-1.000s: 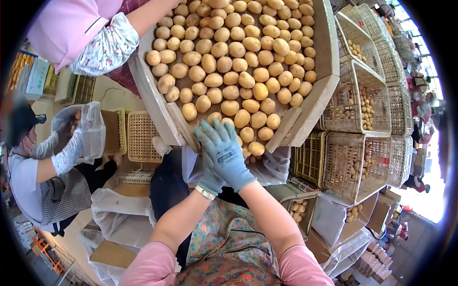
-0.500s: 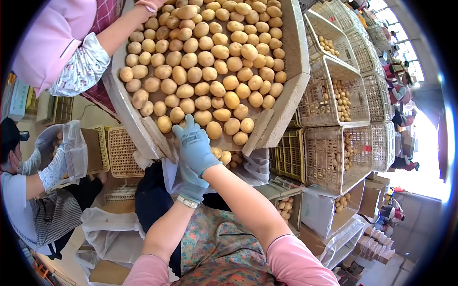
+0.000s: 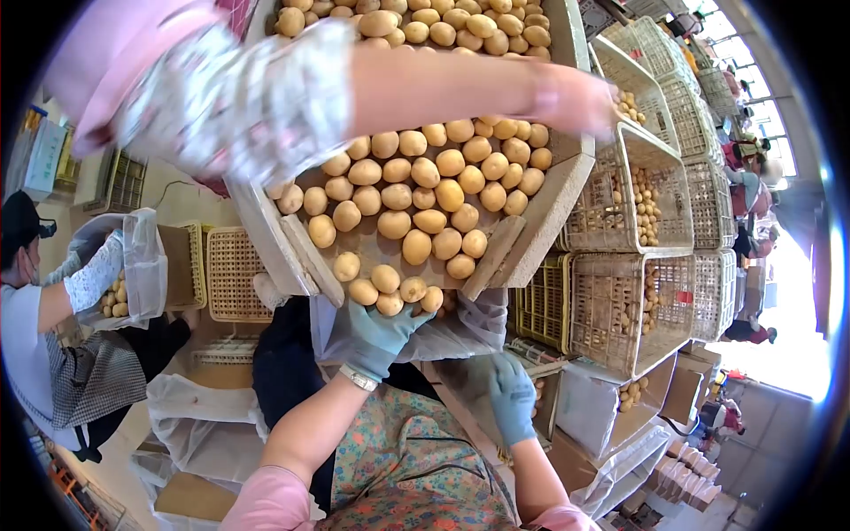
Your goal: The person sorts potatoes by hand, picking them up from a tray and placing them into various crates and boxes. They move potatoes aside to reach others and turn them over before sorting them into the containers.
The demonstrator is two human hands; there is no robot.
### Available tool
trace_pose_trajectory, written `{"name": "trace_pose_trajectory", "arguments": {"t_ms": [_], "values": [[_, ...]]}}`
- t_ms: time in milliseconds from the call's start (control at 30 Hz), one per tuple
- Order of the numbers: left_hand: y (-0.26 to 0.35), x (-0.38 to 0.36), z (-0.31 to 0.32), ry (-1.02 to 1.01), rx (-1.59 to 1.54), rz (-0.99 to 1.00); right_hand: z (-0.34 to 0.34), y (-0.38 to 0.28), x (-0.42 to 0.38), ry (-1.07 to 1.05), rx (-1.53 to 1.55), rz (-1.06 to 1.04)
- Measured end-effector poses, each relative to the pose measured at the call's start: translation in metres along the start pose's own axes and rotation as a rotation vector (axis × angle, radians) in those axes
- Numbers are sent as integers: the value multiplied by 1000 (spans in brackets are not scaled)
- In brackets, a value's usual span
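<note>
Yellow-brown potatoes (image 3: 396, 196) lie spread on a sorting tray (image 3: 556, 196) that narrows toward me. Several potatoes (image 3: 385, 279) sit at its lower mouth, just above my left hand (image 3: 382, 336). That hand wears a grey-blue glove; its fingers are spread under and against these potatoes, with some fingertips hidden. Below the mouth hangs a translucent plastic liner (image 3: 469, 332). My right hand (image 3: 513, 398), gloved too, is off to the right, apart from the potatoes. Its fingers are stretched out and it holds nothing, near a box (image 3: 547, 403) with potatoes inside.
A co-worker's arm (image 3: 443, 88) crosses above the tray toward stacked crates (image 3: 630, 292) of potatoes on the right. At left, another person (image 3: 35, 354) handles a lined box (image 3: 146, 270). A beige crate (image 3: 235, 274) stands between. Lined cartons (image 3: 199, 416) lie lower left.
My right hand has left the tray mouth and moved right and down. Potatoes at the mouth have shifted down onto my left hand. The co-worker's arm has swung right across the tray.
</note>
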State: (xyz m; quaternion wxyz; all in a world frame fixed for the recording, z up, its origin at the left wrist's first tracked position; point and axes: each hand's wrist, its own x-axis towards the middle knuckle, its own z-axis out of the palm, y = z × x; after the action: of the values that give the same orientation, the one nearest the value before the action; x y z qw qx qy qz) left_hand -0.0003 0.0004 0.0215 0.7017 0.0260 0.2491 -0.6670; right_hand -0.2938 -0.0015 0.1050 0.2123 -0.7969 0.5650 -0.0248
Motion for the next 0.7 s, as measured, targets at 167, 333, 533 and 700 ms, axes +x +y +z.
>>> {"name": "trace_pose_trajectory", "arguments": {"t_ms": [167, 333, 533, 700], "values": [[-8, 3, -15, 197, 318, 224, -14, -152, 147, 420, 172, -264], [-1, 12, -30, 295, 163, 284, 37, -165, 176, 244, -140, -324], [-2, 3, -9, 123, 111, 74, 35, -173, 228, 166, -136, -289], [-4, 6, -25, -53, -35, -10, 39, -159, 245, 91, 17, -344]]}}
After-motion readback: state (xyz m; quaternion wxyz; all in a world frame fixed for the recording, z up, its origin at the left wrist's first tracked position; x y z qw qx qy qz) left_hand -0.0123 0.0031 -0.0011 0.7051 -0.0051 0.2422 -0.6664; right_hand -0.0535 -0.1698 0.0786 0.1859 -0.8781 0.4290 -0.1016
